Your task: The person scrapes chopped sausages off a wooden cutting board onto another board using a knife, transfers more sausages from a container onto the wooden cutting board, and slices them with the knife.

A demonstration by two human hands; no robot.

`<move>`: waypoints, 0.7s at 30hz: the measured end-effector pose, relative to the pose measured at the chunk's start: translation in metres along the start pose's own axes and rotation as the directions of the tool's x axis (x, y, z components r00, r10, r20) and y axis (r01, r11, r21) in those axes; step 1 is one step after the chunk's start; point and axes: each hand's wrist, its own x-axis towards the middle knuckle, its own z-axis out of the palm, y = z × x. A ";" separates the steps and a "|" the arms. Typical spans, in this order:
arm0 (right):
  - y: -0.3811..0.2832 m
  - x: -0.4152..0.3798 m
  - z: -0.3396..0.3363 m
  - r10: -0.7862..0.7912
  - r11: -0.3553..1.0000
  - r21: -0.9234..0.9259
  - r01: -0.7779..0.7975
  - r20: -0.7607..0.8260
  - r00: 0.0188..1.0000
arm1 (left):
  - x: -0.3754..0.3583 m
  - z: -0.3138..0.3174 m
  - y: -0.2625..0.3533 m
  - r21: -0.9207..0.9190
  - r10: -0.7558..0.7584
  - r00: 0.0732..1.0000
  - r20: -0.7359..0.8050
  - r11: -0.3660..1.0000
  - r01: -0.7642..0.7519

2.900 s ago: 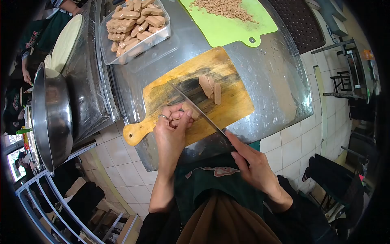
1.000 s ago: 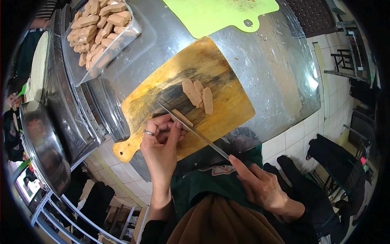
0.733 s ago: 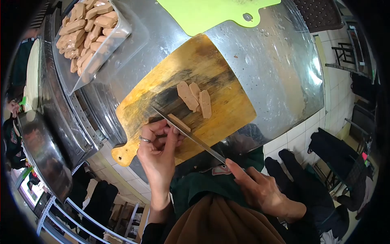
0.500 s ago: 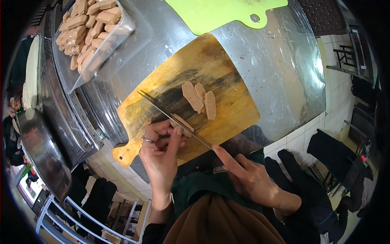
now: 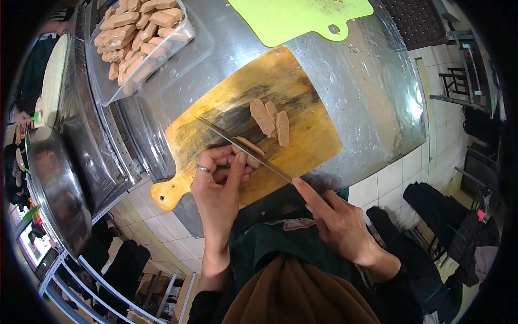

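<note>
On the metal table lies a wooden cutting board (image 5: 307,124), dark-stained in its middle. My left hand (image 5: 221,175), with a ring on one finger, pinches a light brown sausage-like piece (image 5: 249,146) against the board. My right hand (image 5: 337,221) is closed round the knife, its index finger stretched along the back. The blade of the knife (image 5: 221,133) slants across the board and lies along the held piece, close to my left fingertips. Three flat slices (image 5: 268,120) rest together on the board beyond the blade, partly overlapping.
A clear plastic tub (image 5: 186,38) piled with brown pieces stands at the back left. A green cutting board (image 5: 286,27) lies at the back. At the left is a large metal bowl (image 5: 56,183). Dark-clothed legs of another person (image 5: 431,205) show at the lower right.
The view has shifted, so the board and tub appear a little to the right and higher. Both hands keep their hold, with the knife still at the piece.
</note>
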 end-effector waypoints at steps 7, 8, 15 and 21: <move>0.002 -0.016 0.002 -0.009 1.000 0.024 0.010 -0.029 1.000 | 0.001 -0.001 0.001 0.000 0.001 1.000 0.015 1.000 -0.001; 0.000 -0.013 0.002 -0.017 1.000 -0.017 0.016 -0.044 0.999 | 0.001 -0.001 0.001 -0.010 0.002 1.000 0.021 1.000 -0.001; -0.007 0.038 0.010 -0.182 0.967 -0.214 0.138 -0.202 0.962 | 0.001 -0.001 -0.001 -0.024 0.012 1.000 0.011 1.000 -0.012; 0.008 0.022 0.009 -0.177 0.984 -0.030 0.175 -0.275 0.945 | 0.002 0.000 -0.006 -0.018 0.046 0.999 -0.002 0.999 -0.046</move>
